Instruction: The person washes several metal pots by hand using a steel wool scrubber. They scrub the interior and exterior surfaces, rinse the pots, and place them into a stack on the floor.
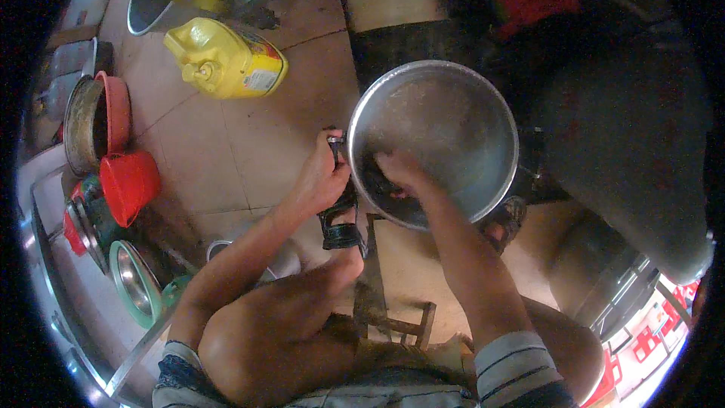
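Note:
A large round metal pot (453,119) stands before me between my feet, tilted so that its inside shows. My left hand (325,178) grips the pot's side handle (335,140) at its left rim. My right hand (399,173) reaches inside the pot, low on the left part of the inner wall. Something dark and reddish shows by its fingers; the shadow there hides whether it holds a cloth or scrubber.
A yellow plastic jug (226,59) stands on the tiled floor. Along the left lie a red basket (131,184), a pink basin (117,110) and a green-rimmed bowl (136,283). A small wooden stool (422,326) is below. A large dark rounded object (623,141) bounds the right.

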Demonstrator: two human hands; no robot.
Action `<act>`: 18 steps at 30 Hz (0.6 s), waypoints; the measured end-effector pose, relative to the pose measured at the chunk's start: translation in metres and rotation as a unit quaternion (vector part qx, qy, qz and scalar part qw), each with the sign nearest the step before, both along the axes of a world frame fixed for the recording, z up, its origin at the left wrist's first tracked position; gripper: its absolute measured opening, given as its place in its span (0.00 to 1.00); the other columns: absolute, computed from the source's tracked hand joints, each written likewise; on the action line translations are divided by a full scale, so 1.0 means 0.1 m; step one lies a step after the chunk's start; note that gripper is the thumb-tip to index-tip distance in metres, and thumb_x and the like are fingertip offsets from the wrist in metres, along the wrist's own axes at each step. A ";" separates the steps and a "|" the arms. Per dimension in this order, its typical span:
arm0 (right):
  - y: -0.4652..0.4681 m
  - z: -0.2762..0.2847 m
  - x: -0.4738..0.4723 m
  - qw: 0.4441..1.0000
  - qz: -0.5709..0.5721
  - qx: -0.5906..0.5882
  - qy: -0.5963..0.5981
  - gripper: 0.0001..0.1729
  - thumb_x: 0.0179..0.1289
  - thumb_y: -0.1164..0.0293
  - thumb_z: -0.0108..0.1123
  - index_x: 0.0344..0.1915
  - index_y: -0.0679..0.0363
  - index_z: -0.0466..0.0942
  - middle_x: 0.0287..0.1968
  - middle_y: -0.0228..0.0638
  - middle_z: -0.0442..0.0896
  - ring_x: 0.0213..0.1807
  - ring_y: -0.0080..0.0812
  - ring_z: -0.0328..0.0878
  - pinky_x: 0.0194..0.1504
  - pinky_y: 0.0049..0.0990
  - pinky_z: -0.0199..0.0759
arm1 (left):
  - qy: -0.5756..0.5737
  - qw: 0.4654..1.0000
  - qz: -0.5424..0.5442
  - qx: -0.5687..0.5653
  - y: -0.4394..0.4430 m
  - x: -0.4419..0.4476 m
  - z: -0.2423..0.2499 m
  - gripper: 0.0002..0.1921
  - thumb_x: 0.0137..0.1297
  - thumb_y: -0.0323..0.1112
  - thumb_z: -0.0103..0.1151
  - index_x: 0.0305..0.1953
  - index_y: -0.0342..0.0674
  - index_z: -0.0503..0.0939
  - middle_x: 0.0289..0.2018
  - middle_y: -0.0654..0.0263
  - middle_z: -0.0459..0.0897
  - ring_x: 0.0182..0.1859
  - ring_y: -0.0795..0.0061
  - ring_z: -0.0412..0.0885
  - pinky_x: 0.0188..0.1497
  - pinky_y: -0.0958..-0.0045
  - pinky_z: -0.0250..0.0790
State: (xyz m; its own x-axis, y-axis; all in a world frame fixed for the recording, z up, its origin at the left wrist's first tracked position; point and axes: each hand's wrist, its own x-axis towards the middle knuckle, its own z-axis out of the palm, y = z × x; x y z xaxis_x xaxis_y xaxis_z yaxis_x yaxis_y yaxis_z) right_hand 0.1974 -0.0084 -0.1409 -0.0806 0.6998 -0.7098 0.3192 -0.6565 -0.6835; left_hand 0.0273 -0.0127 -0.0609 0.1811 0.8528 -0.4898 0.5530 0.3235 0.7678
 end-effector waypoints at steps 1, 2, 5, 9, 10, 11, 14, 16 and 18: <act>0.07 0.03 0.04 0.994 -0.073 -0.053 0.063 0.27 0.74 0.48 0.47 0.61 0.55 0.71 0.59 0.44 0.76 0.54 0.53 0.74 0.47 0.50 0.76 | 0.012 0.999 0.004 -0.031 0.00 0.01 0.04 0.26 0.64 0.26 0.54 0.62 0.31 0.59 0.33 0.51 0.80 0.38 0.49 0.82 0.44 0.56 0.72; 0.20 0.07 0.05 0.956 -0.237 -0.102 0.135 0.27 0.74 0.48 0.48 0.62 0.53 0.71 0.60 0.42 0.76 0.56 0.53 0.74 0.46 0.51 0.77 | 0.018 1.000 -0.006 -0.012 -0.01 0.01 0.09 0.26 0.64 0.26 0.54 0.62 0.31 0.59 0.33 0.52 0.80 0.37 0.49 0.82 0.43 0.56 0.73; 0.85 0.12 0.24 0.782 -0.557 -0.036 0.279 0.34 0.72 0.42 0.50 0.66 0.52 0.69 0.60 0.43 0.76 0.58 0.52 0.74 0.45 0.54 0.79 | 0.096 0.994 -0.035 -0.030 -0.01 0.00 0.20 0.25 0.65 0.26 0.54 0.61 0.31 0.59 0.33 0.52 0.81 0.37 0.48 0.82 0.43 0.55 0.73; 0.63 -0.19 0.63 0.873 -0.390 0.042 -0.290 0.30 0.70 0.51 0.57 0.65 0.54 0.68 0.51 0.55 0.80 0.53 0.56 0.80 0.45 0.52 0.80 | 0.053 0.998 -0.014 -0.014 0.00 0.01 0.14 0.25 0.65 0.27 0.55 0.61 0.32 0.60 0.32 0.52 0.81 0.38 0.47 0.82 0.44 0.54 0.73; 0.47 -0.34 0.63 0.878 -0.329 0.057 -0.343 0.29 0.70 0.53 0.58 0.64 0.54 0.68 0.50 0.55 0.81 0.51 0.55 0.81 0.45 0.50 0.80 | 0.049 0.999 -0.005 -0.020 0.00 0.01 0.11 0.26 0.64 0.27 0.55 0.61 0.32 0.60 0.32 0.52 0.82 0.39 0.47 0.83 0.44 0.54 0.73; 0.31 -0.48 0.61 0.893 -0.296 0.107 -0.321 0.27 0.70 0.55 0.60 0.63 0.55 0.69 0.48 0.55 0.81 0.50 0.54 0.82 0.44 0.48 0.80 | 0.030 0.999 0.000 -0.022 0.00 0.01 0.08 0.26 0.64 0.27 0.55 0.61 0.32 0.60 0.31 0.52 0.82 0.39 0.47 0.83 0.44 0.55 0.73; 0.14 -0.74 0.19 0.948 -0.274 0.073 -0.148 0.25 0.69 0.58 0.61 0.61 0.54 0.70 0.47 0.47 0.81 0.47 0.45 0.81 0.39 0.39 0.81 | 0.017 0.999 -0.002 -0.033 0.00 -0.02 0.05 0.27 0.64 0.27 0.56 0.62 0.33 0.60 0.31 0.53 0.82 0.40 0.48 0.83 0.45 0.56 0.74; 0.17 -0.63 -0.04 0.967 -0.248 0.053 -0.028 0.24 0.68 0.60 0.62 0.60 0.53 0.71 0.47 0.41 0.80 0.45 0.39 0.81 0.35 0.33 0.82 | 0.035 0.999 -0.019 -0.020 -0.01 -0.03 0.08 0.27 0.63 0.27 0.57 0.62 0.33 0.60 0.32 0.53 0.82 0.40 0.49 0.84 0.45 0.56 0.74; 0.31 -0.36 -0.06 0.919 -0.357 -0.007 0.167 0.21 0.67 0.59 0.63 0.56 0.53 0.73 0.45 0.36 0.80 0.43 0.33 0.80 0.31 0.27 0.81 | 0.041 0.999 -0.012 -0.016 -0.02 -0.02 0.11 0.27 0.63 0.27 0.58 0.61 0.34 0.60 0.33 0.54 0.83 0.40 0.50 0.84 0.45 0.56 0.74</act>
State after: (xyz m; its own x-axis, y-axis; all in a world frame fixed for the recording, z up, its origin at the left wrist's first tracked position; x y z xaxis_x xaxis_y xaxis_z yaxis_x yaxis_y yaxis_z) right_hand 0.1912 0.0225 -0.1765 0.1798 0.6495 -0.7388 -0.4229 -0.6270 -0.6542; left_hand 0.0252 -0.0144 -0.0498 0.1588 0.8323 -0.5311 0.6213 0.3338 0.7089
